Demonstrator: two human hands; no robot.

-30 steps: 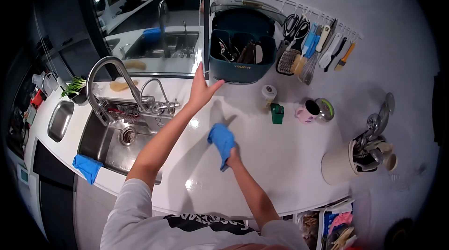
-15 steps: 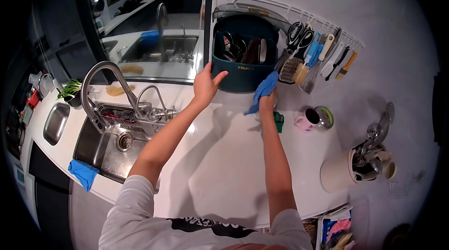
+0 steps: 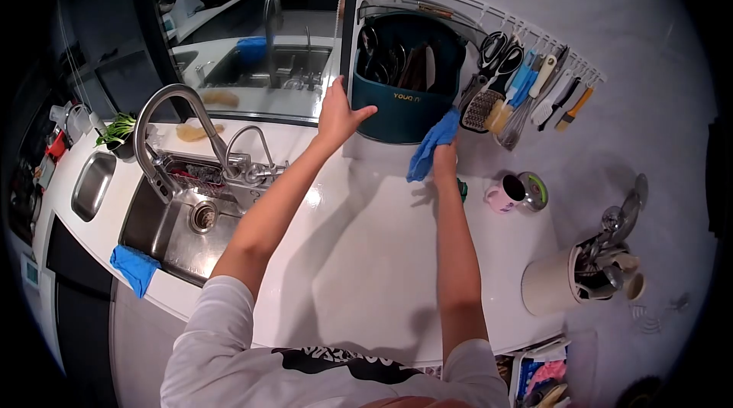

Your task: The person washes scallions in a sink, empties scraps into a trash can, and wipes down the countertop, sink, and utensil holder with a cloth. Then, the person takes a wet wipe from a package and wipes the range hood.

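Note:
A dark teal utensil box with its lid raised stands against the wall at the back of the white counter, cutlery upright inside. My left hand is at the box's left side, thumb and fingers spread, with nothing in it. At the box's lower right corner, my right hand grips a bunched blue cloth. Its fingers are partly hidden by the cloth. Just behind my right wrist, only a bit of a green object shows.
A pink mug and a round green-rimmed item stand to the right. Farther right is a cream utensil holder. Tools hang from a wall rail. A sink with a tall faucet and another blue cloth lie left.
My right hand has carried the blue cloth from the middle of the counter up to the box. My left hand has moved slightly to the box's side. The box sits at a different angle.

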